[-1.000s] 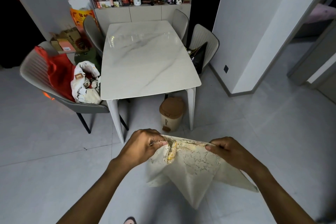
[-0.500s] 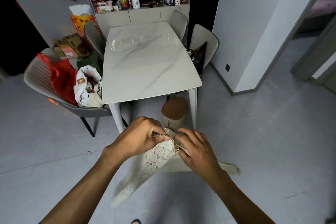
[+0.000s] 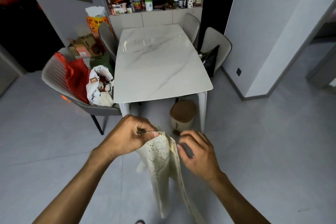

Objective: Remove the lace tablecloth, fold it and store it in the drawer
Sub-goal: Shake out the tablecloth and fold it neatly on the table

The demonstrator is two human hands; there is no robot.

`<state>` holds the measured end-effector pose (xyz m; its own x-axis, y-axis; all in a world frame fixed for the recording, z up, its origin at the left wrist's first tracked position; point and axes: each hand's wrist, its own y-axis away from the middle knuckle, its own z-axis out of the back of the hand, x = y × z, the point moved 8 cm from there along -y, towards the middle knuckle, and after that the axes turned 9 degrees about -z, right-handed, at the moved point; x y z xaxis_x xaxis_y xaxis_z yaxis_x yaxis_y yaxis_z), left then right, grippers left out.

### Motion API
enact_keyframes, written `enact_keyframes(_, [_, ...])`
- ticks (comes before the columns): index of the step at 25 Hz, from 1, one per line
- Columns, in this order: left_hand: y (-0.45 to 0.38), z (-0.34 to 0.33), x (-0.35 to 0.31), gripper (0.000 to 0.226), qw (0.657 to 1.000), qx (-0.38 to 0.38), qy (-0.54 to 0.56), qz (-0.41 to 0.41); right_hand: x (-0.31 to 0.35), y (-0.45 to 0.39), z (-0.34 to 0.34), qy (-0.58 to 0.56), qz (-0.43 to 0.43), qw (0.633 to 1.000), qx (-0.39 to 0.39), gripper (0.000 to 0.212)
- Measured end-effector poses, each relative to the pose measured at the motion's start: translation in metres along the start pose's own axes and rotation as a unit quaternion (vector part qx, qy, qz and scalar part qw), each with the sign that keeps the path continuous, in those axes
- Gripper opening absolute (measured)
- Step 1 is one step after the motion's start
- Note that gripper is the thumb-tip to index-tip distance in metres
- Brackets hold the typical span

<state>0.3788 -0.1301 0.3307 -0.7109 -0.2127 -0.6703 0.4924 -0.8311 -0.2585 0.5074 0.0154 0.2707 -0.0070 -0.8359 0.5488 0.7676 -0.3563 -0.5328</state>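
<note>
The cream lace tablecloth (image 3: 164, 165) hangs in a long narrow fold in front of me, above the grey floor. My left hand (image 3: 127, 136) pinches its gathered top corners between thumb and fingers. My right hand (image 3: 197, 152) is just to the right of the hanging cloth, fingers curled and apart, with its fingertips near the cloth's edge and nothing gripped. The white marble table (image 3: 160, 63) beyond my hands is bare. No drawer handle is visible; a grey cabinet (image 3: 156, 18) stands against the far wall.
A small bin with a brown lid (image 3: 182, 114) stands under the table's near right corner. A grey chair (image 3: 60, 82) at left holds a red bag and white cloth. Further chairs flank the table. Bottles crowd the cabinet top. A white wall corner (image 3: 258, 85) juts out at right.
The cloth was spread between both hands, then the right hand brought its corner to the left hand. Now the right hand has let go and the cloth hangs from the left hand alone.
</note>
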Motion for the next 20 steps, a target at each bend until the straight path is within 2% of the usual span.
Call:
enact_keyframes(2, [0.002,-0.003,-0.002,0.014,1.000,0.004,0.011,-0.008,0.007,0.004,-0.014,-0.042,-0.028,0.998,0.040,0.013])
enact_keyframes(5, [0.005,-0.007,-0.003,0.023,1.000,0.009,0.022,-0.013,0.010,0.011,-0.035,-0.028,-0.063,0.995,0.074,0.023])
enact_keyframes(9, [0.010,-0.010,0.007,0.018,0.999,0.017,0.050,0.014,0.008,0.028,-0.050,0.082,-0.032,0.992,0.087,0.027])
enact_keyframes(12, [0.014,-0.011,0.008,0.017,0.998,0.028,0.056,0.012,-0.010,0.037,-0.064,0.177,-0.092,0.970,0.138,0.037])
enact_keyframes(17, [0.017,-0.006,0.008,0.016,0.998,0.028,0.054,0.007,-0.053,0.027,-0.050,0.080,-0.194,0.967,0.146,0.035])
enact_keyframes(20, [0.018,-0.005,0.005,0.018,0.999,0.032,0.033,-0.004,-0.085,0.009,-0.035,0.021,-0.272,0.951,0.143,0.029])
